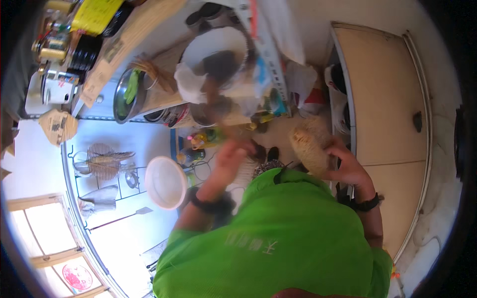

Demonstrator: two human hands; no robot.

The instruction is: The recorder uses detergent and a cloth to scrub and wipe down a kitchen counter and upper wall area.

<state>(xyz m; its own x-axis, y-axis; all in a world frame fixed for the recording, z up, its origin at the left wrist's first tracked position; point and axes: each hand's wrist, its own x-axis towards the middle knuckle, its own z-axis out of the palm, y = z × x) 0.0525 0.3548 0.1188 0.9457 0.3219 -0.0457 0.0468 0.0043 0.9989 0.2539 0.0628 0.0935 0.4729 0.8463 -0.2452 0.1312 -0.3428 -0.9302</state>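
Observation:
My right hand (344, 165) grips a dried, tan loofah sponge (309, 147) by its near side, to the right of my green shirt. My left hand (234, 156) is raised on the other side, blurred, with its fingers bent together. A blurred brown, long shape (214, 93) runs upward from near those fingers; whether they hold it cannot be made out. Beyond it, on the shelf, a white enamel-like basin (212, 41) has a dark blurred shape over it. Left of my left hand stands a pale round plastic basin (166, 182).
A steel bowl with green vegetables (121, 95) sits at the shelf's edge. A yellow-tan cabinet (384, 97) rises at the right. Utensils hang on a wall rack (108, 167) at the left. Bottles (192, 154) stand low, beyond my left hand.

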